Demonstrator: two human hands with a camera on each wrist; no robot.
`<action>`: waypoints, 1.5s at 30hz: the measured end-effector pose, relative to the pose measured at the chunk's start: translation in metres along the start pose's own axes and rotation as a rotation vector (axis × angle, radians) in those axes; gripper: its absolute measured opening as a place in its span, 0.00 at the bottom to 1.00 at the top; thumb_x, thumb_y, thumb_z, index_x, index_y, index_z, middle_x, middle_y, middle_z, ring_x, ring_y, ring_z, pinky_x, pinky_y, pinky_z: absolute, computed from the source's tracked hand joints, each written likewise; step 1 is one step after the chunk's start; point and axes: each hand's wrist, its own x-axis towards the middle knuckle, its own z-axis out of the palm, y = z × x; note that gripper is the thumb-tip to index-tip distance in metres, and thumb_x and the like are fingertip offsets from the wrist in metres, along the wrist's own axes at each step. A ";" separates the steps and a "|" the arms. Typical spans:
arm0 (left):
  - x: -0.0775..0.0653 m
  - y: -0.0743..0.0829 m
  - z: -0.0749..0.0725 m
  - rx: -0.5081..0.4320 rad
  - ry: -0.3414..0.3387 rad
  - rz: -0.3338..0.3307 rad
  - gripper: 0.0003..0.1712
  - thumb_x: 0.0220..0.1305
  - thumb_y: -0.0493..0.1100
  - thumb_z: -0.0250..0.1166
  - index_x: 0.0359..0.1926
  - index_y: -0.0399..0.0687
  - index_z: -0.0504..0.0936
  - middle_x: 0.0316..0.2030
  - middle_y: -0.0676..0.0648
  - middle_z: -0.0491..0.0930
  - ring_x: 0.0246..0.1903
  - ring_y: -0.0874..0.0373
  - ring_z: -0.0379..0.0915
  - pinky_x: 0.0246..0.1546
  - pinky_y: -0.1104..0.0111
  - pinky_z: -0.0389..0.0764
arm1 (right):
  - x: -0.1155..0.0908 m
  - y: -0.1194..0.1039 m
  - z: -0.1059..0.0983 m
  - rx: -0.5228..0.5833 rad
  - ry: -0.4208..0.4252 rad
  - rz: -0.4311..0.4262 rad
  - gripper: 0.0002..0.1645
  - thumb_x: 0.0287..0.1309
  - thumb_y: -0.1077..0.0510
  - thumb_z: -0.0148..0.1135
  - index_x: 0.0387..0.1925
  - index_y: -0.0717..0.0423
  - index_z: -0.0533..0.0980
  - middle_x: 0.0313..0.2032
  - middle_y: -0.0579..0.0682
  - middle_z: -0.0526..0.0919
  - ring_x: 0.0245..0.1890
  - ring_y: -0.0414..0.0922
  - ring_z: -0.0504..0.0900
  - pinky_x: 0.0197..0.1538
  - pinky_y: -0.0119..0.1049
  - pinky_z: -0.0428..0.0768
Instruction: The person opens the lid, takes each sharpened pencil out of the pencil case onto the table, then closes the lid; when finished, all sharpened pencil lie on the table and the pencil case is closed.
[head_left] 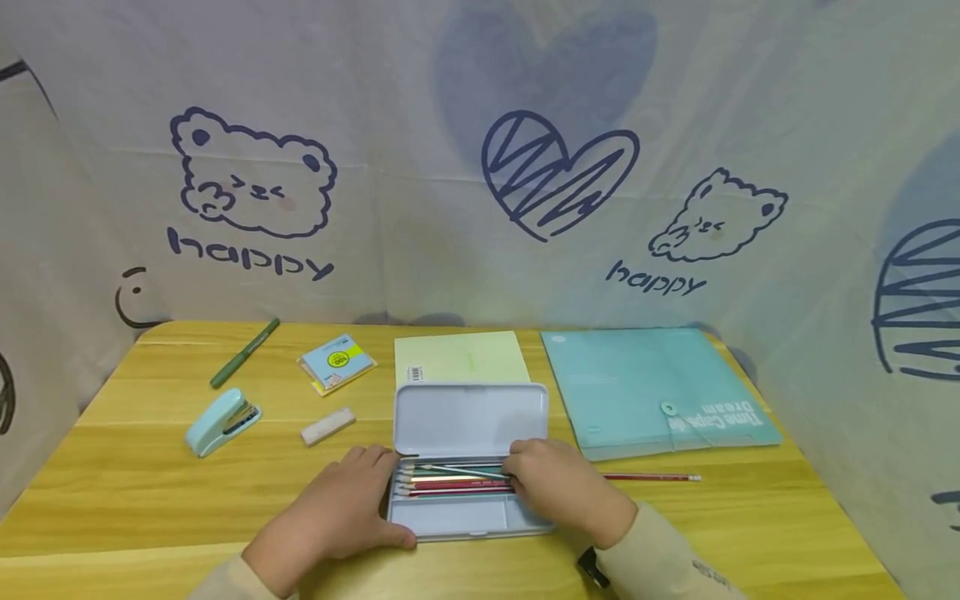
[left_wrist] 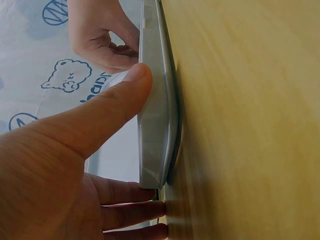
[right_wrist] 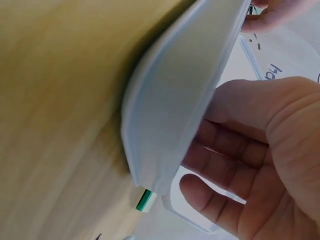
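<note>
A pale pencil case (head_left: 470, 517) lies on the table with its lid (head_left: 471, 421) raised at the back. Several pencils (head_left: 450, 483) fill its rear compartment, points to the left; one lies slantwise on top. My left hand (head_left: 348, 504) holds the case's left end, with the thumb (left_wrist: 137, 75) on the front wall and fingers round the end. Over the right end, my right hand (head_left: 558, 483) has curled fingers reaching inside, pinching the slanting pencil's (head_left: 465, 472) right end. The case wall partly hides those fingertips in the right wrist view.
Right of the case lie a red pencil (head_left: 656, 477) and a teal folder (head_left: 637, 383). Behind the lid is a pale green notebook (head_left: 465, 354). To the left are an eraser (head_left: 327, 426), sticky notes (head_left: 337, 362), a stapler (head_left: 221, 423) and a green pen (head_left: 245, 353).
</note>
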 end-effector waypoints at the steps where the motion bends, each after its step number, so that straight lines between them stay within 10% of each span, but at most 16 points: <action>1: 0.000 0.000 0.000 -0.002 -0.003 -0.001 0.61 0.41 0.74 0.76 0.65 0.35 0.72 0.60 0.40 0.74 0.60 0.43 0.68 0.60 0.45 0.73 | 0.000 0.000 0.000 -0.005 0.009 -0.007 0.06 0.61 0.61 0.67 0.28 0.53 0.84 0.23 0.40 0.77 0.21 0.36 0.70 0.28 0.34 0.77; 29: 0.001 -0.001 0.002 0.002 -0.002 -0.006 0.62 0.40 0.74 0.76 0.65 0.35 0.72 0.60 0.40 0.74 0.61 0.42 0.68 0.59 0.44 0.73 | -0.096 0.073 -0.015 0.052 0.299 0.034 0.09 0.50 0.67 0.74 0.33 0.53 0.85 0.29 0.41 0.82 0.29 0.38 0.79 0.31 0.33 0.80; 45: 0.001 0.001 0.001 0.018 0.019 0.011 0.61 0.40 0.74 0.76 0.65 0.35 0.72 0.60 0.40 0.75 0.60 0.43 0.69 0.58 0.45 0.74 | -0.148 0.106 0.001 0.053 0.051 0.374 0.07 0.52 0.63 0.75 0.33 0.48 0.87 0.31 0.37 0.80 0.31 0.39 0.81 0.34 0.35 0.82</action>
